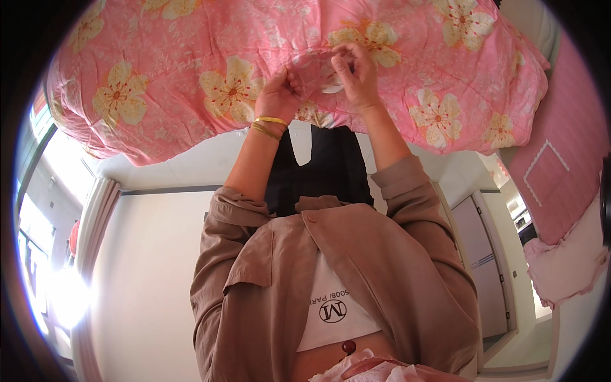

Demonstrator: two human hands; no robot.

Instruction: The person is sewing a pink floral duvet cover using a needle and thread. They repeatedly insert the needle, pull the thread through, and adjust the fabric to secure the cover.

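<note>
A pink floral duvet point(167, 95) with large cream-yellow blossoms spreads across the upper view, its near edge hanging in folds. My left hand point(279, 95), a yellow bangle point(271, 120) at its wrist, has its fingers curled in on a bit of the fabric near the middle of that edge. My right hand point(357, 76) is beside it, thumb bent and a gap showing between thumb and fingers. Its fingertips touch or nearly touch a raised fold of cloth; whether they pinch it is unclear. Between the hands the cloth bunches loosely.
A pink quilted bedspread point(558, 143) and a frilled pillow point(568, 267) lie at the right. A bright window point(43, 238) and curtain point(98, 219) are at the left. A grey door point(479, 267) stands at lower right. Pale floor tiles point(176, 167) show under the duvet.
</note>
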